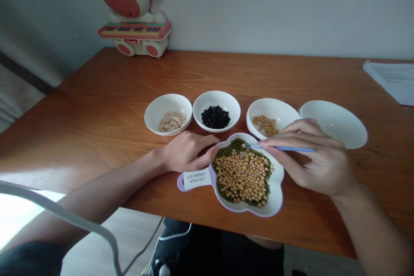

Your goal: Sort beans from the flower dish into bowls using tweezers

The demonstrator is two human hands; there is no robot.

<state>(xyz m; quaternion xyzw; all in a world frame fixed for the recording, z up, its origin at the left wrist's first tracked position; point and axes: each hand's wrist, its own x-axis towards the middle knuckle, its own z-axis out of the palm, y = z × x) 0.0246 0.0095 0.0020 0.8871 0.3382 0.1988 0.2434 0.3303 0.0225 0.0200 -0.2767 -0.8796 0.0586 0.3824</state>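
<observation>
A white, purple-rimmed dish (276, 185) with a labelled handle holds yellow soybeans (242, 177) over small green beans (235, 145). At its left rim, my left hand (190, 152) has thumb and fingers on the edge, pinching it. My right hand (312, 155) is closed around blue-and-white tweezers (291, 148), whose tips reach into the green beans at the dish's upper part. Whether a bean is between the tips is too small to tell. Behind stands a white bowl (289, 114) with some soybeans.
Further bowls hold pale flat seeds (172, 121) and black beans (215, 117); another white bowl (351, 127) is at the right, partly behind my right hand. A cow toy (139, 30) with a keyboard stands at the back left, papers (394, 79) lie back right. A grey cable (80, 221) crosses lower left.
</observation>
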